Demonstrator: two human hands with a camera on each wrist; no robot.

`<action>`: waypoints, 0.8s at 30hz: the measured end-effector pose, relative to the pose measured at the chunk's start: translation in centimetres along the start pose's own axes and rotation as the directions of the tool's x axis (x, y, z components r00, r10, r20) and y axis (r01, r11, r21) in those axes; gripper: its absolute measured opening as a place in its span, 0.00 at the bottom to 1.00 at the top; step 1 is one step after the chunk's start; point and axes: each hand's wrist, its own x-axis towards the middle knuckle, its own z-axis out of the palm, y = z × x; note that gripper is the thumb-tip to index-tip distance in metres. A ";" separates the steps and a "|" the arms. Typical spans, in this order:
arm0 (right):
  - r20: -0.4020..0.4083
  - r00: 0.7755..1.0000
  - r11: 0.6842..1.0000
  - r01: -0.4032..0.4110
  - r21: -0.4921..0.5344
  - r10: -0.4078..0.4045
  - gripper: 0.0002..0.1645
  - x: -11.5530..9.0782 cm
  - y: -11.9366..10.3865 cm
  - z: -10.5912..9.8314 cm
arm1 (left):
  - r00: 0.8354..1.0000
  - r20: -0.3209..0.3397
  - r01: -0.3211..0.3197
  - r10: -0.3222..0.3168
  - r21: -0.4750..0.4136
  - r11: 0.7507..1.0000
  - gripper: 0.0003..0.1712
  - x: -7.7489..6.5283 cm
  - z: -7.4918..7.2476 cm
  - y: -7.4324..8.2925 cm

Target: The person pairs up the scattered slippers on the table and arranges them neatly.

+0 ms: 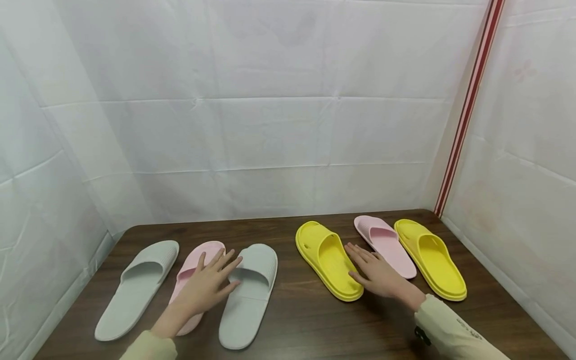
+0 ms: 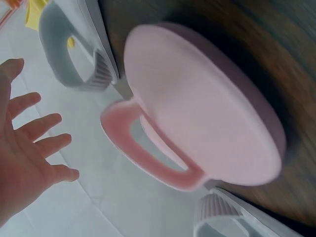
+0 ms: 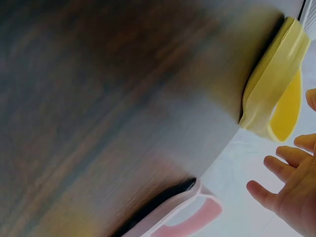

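Observation:
My left hand (image 1: 204, 287) is spread above a pink slipper (image 1: 191, 322), with a grey slipper (image 1: 245, 315) just to its right. In the left wrist view the palm stands apart from the pink slipper (image 2: 192, 108), fingers straight. My right hand (image 1: 375, 272), its fingers extended, hovers between a yellow slipper (image 1: 330, 260) and a second pink slipper (image 1: 391, 250). The right wrist view shows a gap between that hand (image 3: 296, 187) and the yellow slipper (image 3: 271, 84). Neither hand holds anything.
Another grey slipper (image 1: 137, 290) lies at the far left of the dark wooden table (image 1: 297, 325). Another yellow slipper (image 1: 432, 260) lies at the right. White sheeting (image 1: 270, 130) surrounds the back and sides; a red-striped post (image 1: 468, 110) stands at the back right corner.

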 end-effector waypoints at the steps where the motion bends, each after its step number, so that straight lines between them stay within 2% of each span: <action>1: -0.007 1.000 1.000 -0.006 -0.003 0.006 0.38 0.1 0.2 0.0 | 1.000 0.003 0.004 -0.004 0.001 1.000 0.30 0.0 -0.1 -0.1; 8: -0.039 0.998 0.999 -0.039 0.000 0.039 0.36 0.6 1.4 0.2 | 0.999 0.029 0.046 -0.046 -0.008 0.999 0.29 -0.5 -0.6 -1.3; 13: -0.058 0.996 0.997 -0.071 -0.017 0.070 0.35 0.7 2.8 0.3 | 0.999 -0.010 0.038 -0.038 0.013 0.999 0.27 -0.6 -0.6 -2.2; 16: -0.076 0.993 0.995 -0.092 -0.030 0.089 0.35 0.6 4.0 0.1 | 0.999 -0.038 0.020 -0.019 0.022 1.000 0.25 -0.3 -0.6 -2.7; 24: -0.091 0.981 0.985 -0.172 -0.030 0.169 0.33 -0.2 7.5 -0.8 | 1.000 -0.027 -0.003 0.003 0.009 1.000 0.24 0.9 -0.6 -4.1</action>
